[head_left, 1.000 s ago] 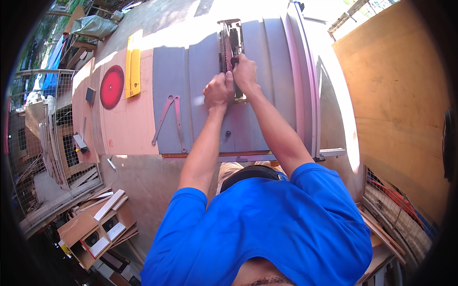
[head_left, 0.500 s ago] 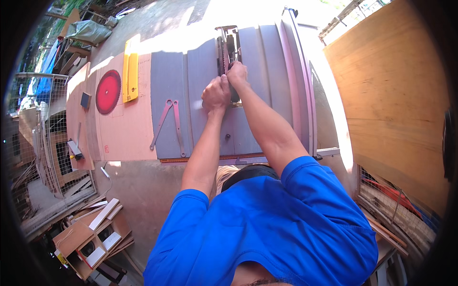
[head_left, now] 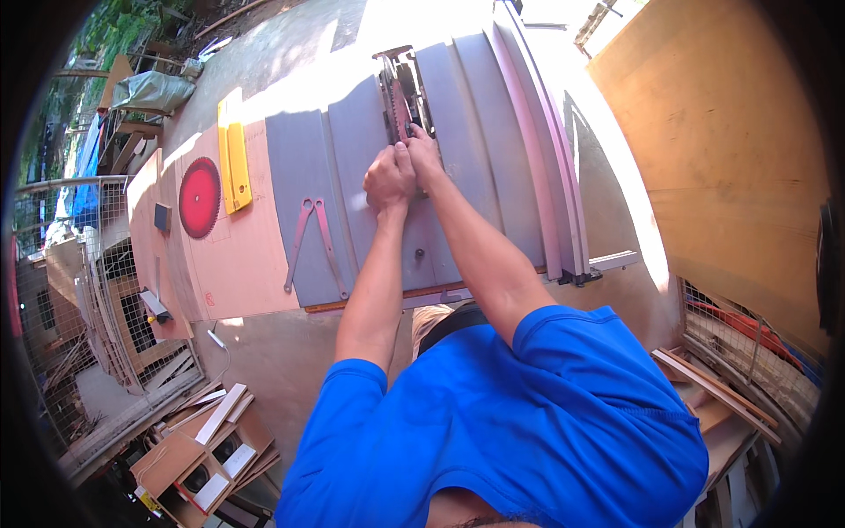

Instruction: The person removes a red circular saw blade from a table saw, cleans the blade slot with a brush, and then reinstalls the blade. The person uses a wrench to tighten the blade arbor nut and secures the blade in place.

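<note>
A toothed circular saw blade (head_left: 400, 106) stands on edge in the long open slot of a grey table saw (head_left: 356, 158). My left hand (head_left: 390, 179) is closed in a fist at the near end of the slot, its thumb up beside the blade. My right hand (head_left: 423, 155) is closed just right of it, fingers curled down into the slot next to the blade. The two hands nearly touch. What their fingers grip is hidden. Left of them, two flat wrenches, a left one (head_left: 298, 246) and a right one (head_left: 330, 248), lie on the saw top.
A red circular blade (head_left: 200, 198), a yellow insert-like plate (head_left: 235, 167) and a dark small block (head_left: 162, 217) lie on the wooden side table (head_left: 255, 264). The fence rail (head_left: 550, 150) runs along the right. A large plywood sheet (head_left: 713, 150) stands beyond it. Wood offcuts (head_left: 220, 414) are stacked lower left.
The view has turned slightly, so the saw and table sit tilted. My right hand has come a little nearer to me along the slot; my left hand stays closed beside the blade.
</note>
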### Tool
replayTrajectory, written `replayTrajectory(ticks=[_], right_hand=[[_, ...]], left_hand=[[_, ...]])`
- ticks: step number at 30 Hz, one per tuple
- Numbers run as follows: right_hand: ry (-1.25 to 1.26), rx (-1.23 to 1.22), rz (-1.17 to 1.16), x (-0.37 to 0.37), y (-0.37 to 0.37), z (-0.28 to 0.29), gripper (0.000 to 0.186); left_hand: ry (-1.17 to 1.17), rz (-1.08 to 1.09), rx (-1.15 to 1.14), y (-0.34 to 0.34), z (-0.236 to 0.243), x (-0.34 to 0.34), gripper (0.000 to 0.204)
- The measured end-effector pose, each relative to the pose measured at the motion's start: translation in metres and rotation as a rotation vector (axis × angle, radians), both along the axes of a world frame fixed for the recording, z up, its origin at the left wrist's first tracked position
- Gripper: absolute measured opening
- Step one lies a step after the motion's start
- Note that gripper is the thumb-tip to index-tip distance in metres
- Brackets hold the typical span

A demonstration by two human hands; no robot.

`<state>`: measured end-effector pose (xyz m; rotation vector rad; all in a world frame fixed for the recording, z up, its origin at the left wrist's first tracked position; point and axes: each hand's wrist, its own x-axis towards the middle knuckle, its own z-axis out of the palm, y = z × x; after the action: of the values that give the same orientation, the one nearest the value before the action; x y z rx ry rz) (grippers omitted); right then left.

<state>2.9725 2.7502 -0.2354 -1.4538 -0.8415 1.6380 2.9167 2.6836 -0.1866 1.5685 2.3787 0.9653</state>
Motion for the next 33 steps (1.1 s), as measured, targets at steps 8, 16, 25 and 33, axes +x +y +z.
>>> replayTrajectory(ticks=[8, 16, 25, 33], right_hand=[[-0.072, 0.118, -0.064, -0.001, -0.001, -0.017, 0.046], [-0.101, 0.07, -0.101, -0.014, 0.011, -0.051, 0.043], [-0.046, -0.049, -0.029, 0.0, -0.01, -0.018, 0.049], [0.454, -0.087, 0.088, 0.041, -0.006, 0.042, 0.031]], left_hand=[[0.079, 0.011, -0.041, 0.004, 0.001, 0.006, 0.051], [0.085, -0.001, -0.049, 0.007, 0.002, 0.01, 0.049], [0.108, 0.007, -0.049, 0.007, -0.001, 0.006, 0.048], [0.066, 0.012, -0.068, 0.006, 0.002, 0.006, 0.048]])
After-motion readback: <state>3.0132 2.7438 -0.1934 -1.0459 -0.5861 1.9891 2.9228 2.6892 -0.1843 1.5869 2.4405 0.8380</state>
